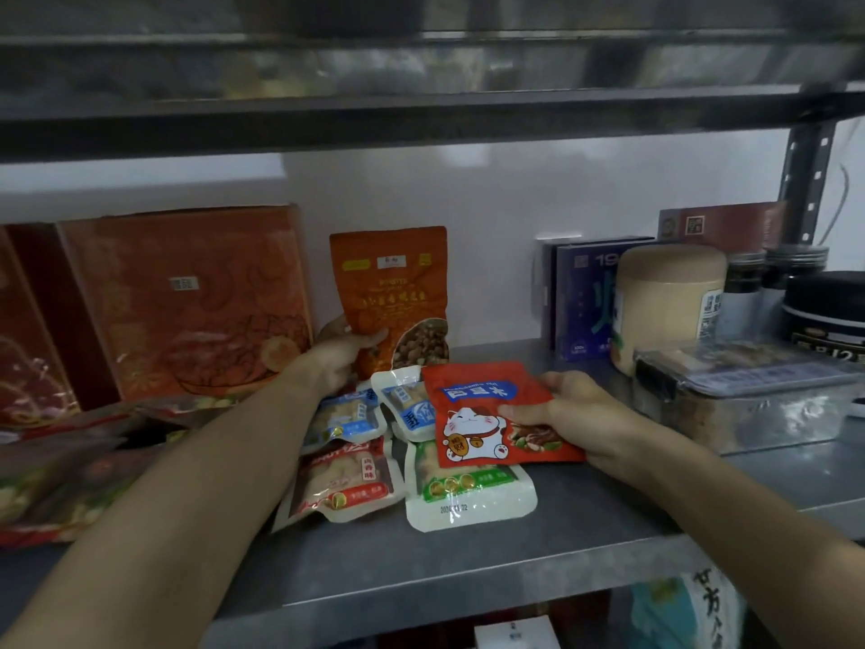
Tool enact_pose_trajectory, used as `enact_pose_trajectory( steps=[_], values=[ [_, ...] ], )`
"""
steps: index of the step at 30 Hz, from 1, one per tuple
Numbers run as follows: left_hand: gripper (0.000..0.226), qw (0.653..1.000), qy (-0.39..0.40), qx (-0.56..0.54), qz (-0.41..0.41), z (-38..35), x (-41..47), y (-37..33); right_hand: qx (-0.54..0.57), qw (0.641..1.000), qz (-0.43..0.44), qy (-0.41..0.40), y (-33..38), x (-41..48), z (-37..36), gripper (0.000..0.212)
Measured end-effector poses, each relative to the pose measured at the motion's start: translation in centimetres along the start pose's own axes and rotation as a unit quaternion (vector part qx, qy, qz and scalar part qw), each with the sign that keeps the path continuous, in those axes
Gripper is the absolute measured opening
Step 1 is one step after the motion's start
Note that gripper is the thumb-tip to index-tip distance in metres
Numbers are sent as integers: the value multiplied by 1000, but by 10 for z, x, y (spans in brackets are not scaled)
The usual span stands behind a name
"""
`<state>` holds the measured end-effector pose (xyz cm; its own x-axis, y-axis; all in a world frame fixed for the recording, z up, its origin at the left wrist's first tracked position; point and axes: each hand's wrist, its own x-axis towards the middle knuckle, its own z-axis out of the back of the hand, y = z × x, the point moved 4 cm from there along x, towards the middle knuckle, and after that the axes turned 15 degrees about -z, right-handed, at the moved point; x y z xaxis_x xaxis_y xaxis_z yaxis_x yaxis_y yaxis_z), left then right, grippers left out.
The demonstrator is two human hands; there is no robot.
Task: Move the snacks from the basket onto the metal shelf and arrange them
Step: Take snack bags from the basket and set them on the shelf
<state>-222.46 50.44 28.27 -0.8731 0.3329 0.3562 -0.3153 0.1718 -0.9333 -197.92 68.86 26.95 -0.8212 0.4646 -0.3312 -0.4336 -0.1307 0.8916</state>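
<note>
Both hands (pixel 336 358) (pixel 580 416) outstretched, curled.

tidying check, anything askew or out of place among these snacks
Yes: the small packets lie in a loose, overlapping heap at mixed angles on the metal shelf. The right hand holds the red cat pouch tilted over the green-label packet. Nothing looks spilled or torn.

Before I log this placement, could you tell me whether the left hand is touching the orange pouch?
Touching. The head view shows the left hand holding the orange pouch upright, thumb across its front.
</note>
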Motion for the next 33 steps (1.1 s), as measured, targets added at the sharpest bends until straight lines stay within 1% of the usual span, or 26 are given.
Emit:
enact_pose_trajectory(
  steps=[1, 2, 5, 8, 12, 16, 18, 20, 22, 25, 27, 30, 32, 33],
  values=[
    [42, 1000, 0, 11, 4, 1, 0, 0, -15, 1000, -5, -2, 0, -2, 1, 90],
    [46, 1000, -1, 22, 10, 2, -1, 0, -25, 1000, -8, 1, 1, -4, 2, 92],
    [49, 999, -1, 49, 24, 2, -5, -3, -58, 998, -10, 15, 1, -9, 5, 89],
    [47, 997, 12, 65, 40, 2, -12, -5, -114, 993, -1, 10, 2, -13, 11, 84],
    [46, 995, 26, 86, 51, 2, -19, -6, -156, 988, 16, 4, 1, -18, 16, 76],
    [62, 993, 16, 105, 47, 6, -23, -7, -159, 987, 29, -8, -2, -19, 18, 62],
    [57, 991, 15, 121, 46, 5, -26, -11, -163, 986, 38, -14, -2, -21, 16, 58],
    [56, 989, 17, 140, 51, 2, -30, -14, -165, 985, 52, -19, -4, -22, 14, 59],
    [62, 984, 17, 166, 54, 0, -34, -18, -163, 984, 65, -22, -5, -23, 13, 60],
    [59, 970, 23, 234, 55, 0, -41, -26, -155, 982, 95, -50, -4, -26, 15, 65],
    [60, 958, 32, 281, 53, 0, -49, -33, -182, 969, 138, -93, 1, -30, 15, 71],
    [77, 933, 35, 355, 44, 4, -64, -47, -238, 940, 213, -124, 16, -39, 6, 76],
    [74, 907, 40, 418, 26, 7, -78, -60, -279, 916, 260, -122, 28, -45, -5, 80],
    [69, 901, 43, 432, 12, 9, -83, -65, -305, 902, 281, -120, 34, -48, -11, 81]
  ],
)
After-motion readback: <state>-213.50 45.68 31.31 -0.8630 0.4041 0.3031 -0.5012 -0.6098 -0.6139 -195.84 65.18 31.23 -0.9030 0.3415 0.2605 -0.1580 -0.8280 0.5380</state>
